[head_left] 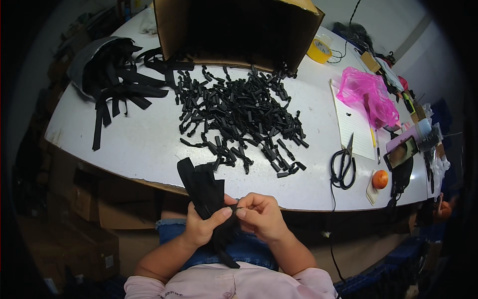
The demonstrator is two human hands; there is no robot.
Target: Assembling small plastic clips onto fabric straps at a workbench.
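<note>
My left hand [203, 228] is closed round a bundle of black fabric strips [201, 185], which stick up past the table's front edge and hang down over my lap. Close beside its thumb, my right hand [265, 215] pinches with thumb and forefinger. Something small and dark seems to be between those fingertips, too small to make out. Beyond my hands, a heap of small black plastic pieces [239, 107] spreads over the white table [134, 159].
At the left, a grey bag [82, 65] spills more black strips. A cardboard box [172, 30] lies open behind the heap. To the right are black-handled scissors [343, 169], a notepad [351, 132], a pink plastic bag [366, 94], yellow tape [318, 51], an orange fruit [380, 179] and a phone [401, 153].
</note>
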